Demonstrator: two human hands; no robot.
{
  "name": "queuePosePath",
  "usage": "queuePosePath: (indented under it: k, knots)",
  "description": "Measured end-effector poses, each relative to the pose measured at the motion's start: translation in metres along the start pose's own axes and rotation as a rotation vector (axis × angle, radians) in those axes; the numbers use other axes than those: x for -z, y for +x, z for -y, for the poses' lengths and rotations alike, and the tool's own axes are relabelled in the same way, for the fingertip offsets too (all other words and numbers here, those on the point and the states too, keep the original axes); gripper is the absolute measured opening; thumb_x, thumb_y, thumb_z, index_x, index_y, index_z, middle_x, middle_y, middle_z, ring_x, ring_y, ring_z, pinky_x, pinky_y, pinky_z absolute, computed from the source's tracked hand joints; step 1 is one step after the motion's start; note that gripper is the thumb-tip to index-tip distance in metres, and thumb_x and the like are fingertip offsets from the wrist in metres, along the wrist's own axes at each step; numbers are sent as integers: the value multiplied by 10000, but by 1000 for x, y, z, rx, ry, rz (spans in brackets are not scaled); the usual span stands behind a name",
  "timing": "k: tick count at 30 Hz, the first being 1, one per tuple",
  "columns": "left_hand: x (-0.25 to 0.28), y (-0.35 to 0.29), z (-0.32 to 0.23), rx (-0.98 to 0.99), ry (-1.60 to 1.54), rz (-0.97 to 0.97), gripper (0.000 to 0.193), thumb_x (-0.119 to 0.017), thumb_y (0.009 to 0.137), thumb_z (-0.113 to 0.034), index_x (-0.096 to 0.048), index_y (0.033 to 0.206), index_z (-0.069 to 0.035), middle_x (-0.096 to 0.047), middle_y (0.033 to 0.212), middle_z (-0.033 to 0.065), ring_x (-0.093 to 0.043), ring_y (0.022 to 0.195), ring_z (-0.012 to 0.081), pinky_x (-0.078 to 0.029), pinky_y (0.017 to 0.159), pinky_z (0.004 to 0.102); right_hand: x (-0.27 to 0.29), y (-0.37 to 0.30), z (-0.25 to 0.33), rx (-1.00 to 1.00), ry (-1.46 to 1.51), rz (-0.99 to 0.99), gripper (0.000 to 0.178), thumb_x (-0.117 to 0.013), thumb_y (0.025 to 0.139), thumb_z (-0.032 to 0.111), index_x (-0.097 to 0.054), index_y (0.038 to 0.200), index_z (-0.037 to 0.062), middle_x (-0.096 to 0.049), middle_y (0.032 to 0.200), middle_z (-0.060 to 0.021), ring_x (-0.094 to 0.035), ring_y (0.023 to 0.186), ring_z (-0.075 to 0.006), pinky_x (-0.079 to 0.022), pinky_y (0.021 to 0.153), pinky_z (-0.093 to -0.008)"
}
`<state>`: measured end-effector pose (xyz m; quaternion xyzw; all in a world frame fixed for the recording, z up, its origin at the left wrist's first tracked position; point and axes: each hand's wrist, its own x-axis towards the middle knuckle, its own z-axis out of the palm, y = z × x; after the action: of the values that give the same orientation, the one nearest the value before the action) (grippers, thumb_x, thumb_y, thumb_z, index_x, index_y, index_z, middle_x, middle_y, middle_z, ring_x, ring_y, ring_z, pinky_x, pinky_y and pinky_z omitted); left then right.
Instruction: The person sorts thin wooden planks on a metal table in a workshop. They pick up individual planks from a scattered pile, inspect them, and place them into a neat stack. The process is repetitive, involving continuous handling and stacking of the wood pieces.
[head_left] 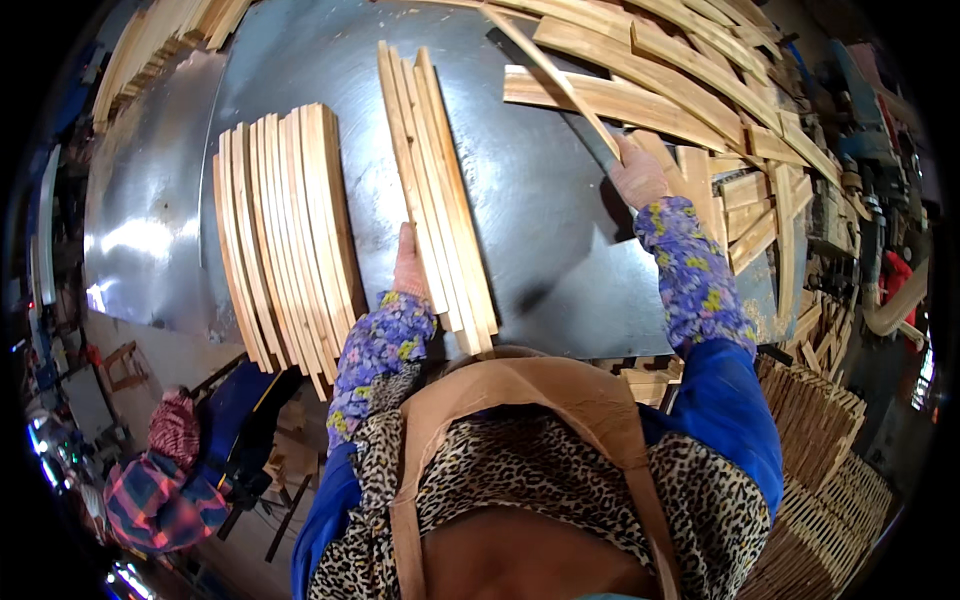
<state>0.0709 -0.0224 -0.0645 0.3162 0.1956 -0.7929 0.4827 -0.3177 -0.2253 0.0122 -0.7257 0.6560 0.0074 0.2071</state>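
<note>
right hand (641, 176) pinches the strip (560, 82) by its near end, long axis slanting away leftward over the bench (545, 215); the bundle (436, 180) lies left, against the left hand (407, 268), whose fingers' hold i can't tell.

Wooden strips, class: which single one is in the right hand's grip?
The thin strip slanting up and left from the right hand; no other strip is in that grip.
</note>
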Motion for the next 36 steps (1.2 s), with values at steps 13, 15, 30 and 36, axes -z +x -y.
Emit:
queuePosePath:
  k: [13,15,30,36]
  knots:
    - [-4,-13,-3,-148,-84,307,797,-776,996,-516,-538,1611,-68,-669,1529,200,-670,1373,401,-555,1173,578,-5,69,71,94,-333,102,794,-699,962,267,-423,1695,134,-535,1666,-196,-460,1568,-426,-403,1281,-475]
    - [-44,-30,-10,-120,-32,284,838,-903,920,-359,-529,1601,-44,-690,1489,210,-722,1294,377,-634,1077,531,-15,116,-30,131,-630,-212,771,-647,978,231,-380,1700,190,-450,1735,-156,-388,1615,-421,-279,1310,-627]
    - [-82,-67,3,-549,2126,-1022,1161,-895,801,-494,-320,1694,-25,-491,1505,338,-543,1348,533,-483,1146,570,14,104,139,-201,948,375,480,-812,995,366,-784,1280,-18,-802,1181,-229,-775,1043,-370,-622,975,-439]
    - [-79,-56,16,-412,2201,-1058,1303,-889,764,-603,-245,1743,-34,-257,1747,378,-446,1541,501,-455,1229,485,-105,-38,234,208,517,470,900,-601,1058,637,-456,1650,-25,-594,1573,-293,-596,1447,-433,-483,1216,-514]
